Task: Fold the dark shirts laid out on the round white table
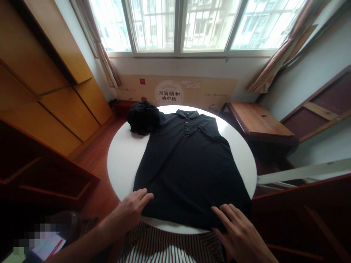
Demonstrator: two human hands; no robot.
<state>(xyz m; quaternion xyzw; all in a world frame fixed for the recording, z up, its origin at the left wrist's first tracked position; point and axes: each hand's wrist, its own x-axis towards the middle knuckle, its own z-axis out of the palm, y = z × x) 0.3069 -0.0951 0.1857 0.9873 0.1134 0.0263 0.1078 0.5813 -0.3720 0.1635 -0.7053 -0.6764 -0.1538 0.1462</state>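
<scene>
A black polo shirt (186, 171) lies spread front up on a round white table (120, 164), its collar and buttons toward the window and its hem toward me. My left hand (134, 206) is at the shirt's lower left edge, fingers stretched out and its thumb hidden. At the lower right corner of the hem is my right hand (237, 226), fingers extended over the cloth and thumb apart, low by the table edge. Whether either hand presses on the fabric I cannot tell. A bunched black cloth (144, 117) rests at the far left, against the shirt's shoulder.
Beyond the table are a printed cardboard panel (192, 89) and a barred window. A wooden side table (260, 117) stands at right, with a white rail (301, 171) nearer. Yellow cabinets (60, 106) line the left. Striped cloth (170, 246) shows below the table's near edge.
</scene>
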